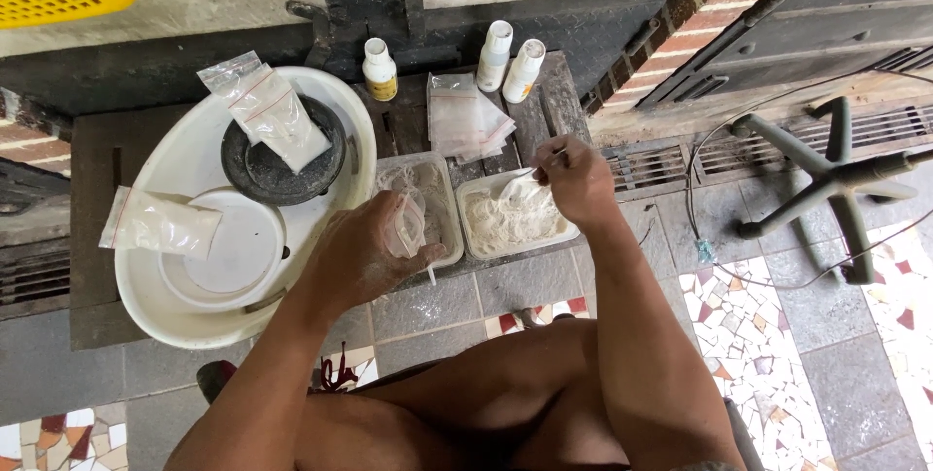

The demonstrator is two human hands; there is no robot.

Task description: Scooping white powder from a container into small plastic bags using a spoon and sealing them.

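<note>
Left hand: the left hand has its grip clamped on a small clear plastic bag, held mouth-up just at the near edge of the left tray.
Right hand: the right hand has its fingers pinched together on a small scoop or spoon; which of the two I cannot tell. Its tip dips into the right tray.
Powder: white powder fills the right tray, at 3 o'clock of the bag.
Step in hand: judging by the pose, scooping powder for the held bag.
Next move: the load must travel toward 9 o'clock, staying level, and meet the narrow bag mouth, which the left fingers need to hold agape.
Risk: powder could spill onto the dark surface.
Basin: a white basin at 10 o'clock of the hands carries a dark bowl and two filled bags.
Bottles: three small white bottles stand at 12 o'clock, beside a stack of empty bags.
</note>
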